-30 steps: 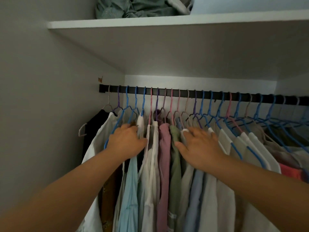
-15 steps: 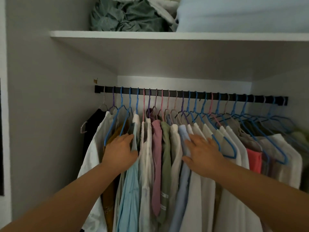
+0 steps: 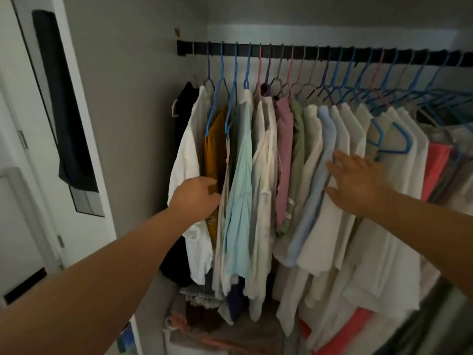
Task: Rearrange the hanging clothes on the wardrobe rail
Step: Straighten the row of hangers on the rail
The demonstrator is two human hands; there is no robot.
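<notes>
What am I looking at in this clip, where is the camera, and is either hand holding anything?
There is no machine here: a person is sorting a wardrobe with bare hands. The single camera is worn on the head and looks forward and down, so both arms reach in from the bottom of the picture. Shirts hang on mostly blue hangers from a black rail. The left hand reaches between a white shirt and a mustard garment; its fingertips are hidden in the fabric, so a grip cannot be confirmed. The right hand lies flat, fingers spread, against the pale shirts near a light blue shirt, and holds nothing. Below the clothes lies a blurred pile of things.
</notes>
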